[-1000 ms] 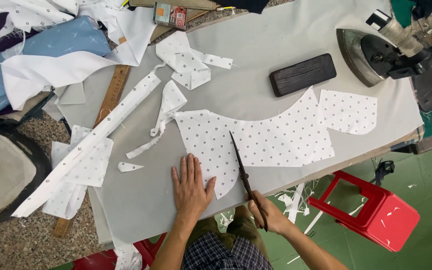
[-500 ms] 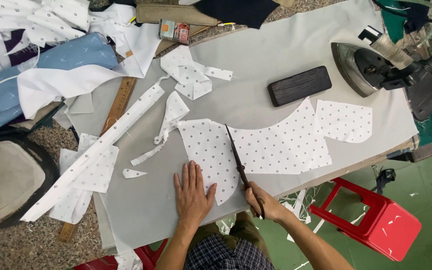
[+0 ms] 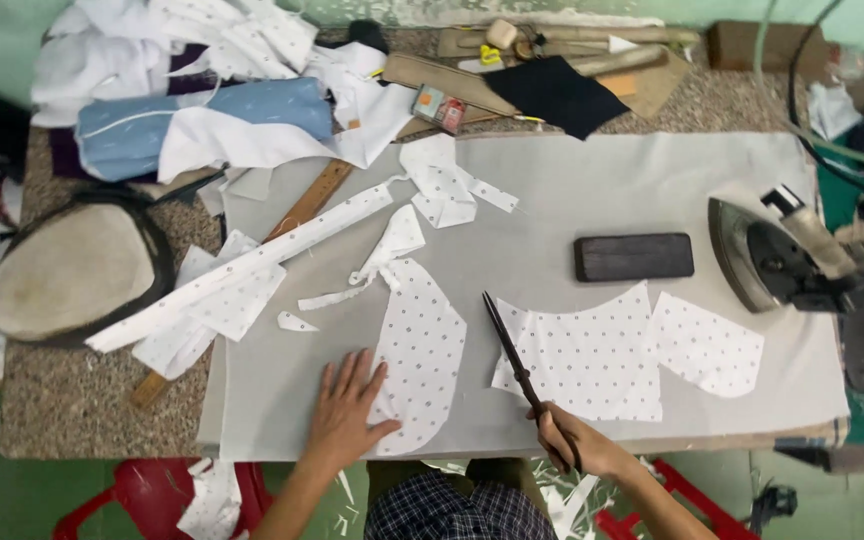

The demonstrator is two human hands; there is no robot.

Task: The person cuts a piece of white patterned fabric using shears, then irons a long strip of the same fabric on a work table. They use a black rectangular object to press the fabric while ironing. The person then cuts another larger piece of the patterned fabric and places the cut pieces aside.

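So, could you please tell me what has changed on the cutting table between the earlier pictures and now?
The dotted fabric, whole a second ago, now lies in two: a curved piece under the left hand, drawn leftward, and a wider piece to the right. The right hand keeps hold of the scissors, blades now over bare table cover. The dark block and iron stayed put.

Open grey cloth [image 3: 572,200] lies between the dotted fabric pieces [image 3: 592,360] and the dark block [image 3: 634,257], while the iron [image 3: 767,250] blocks the right edge and fabric scraps [image 3: 252,280] crowd the left.
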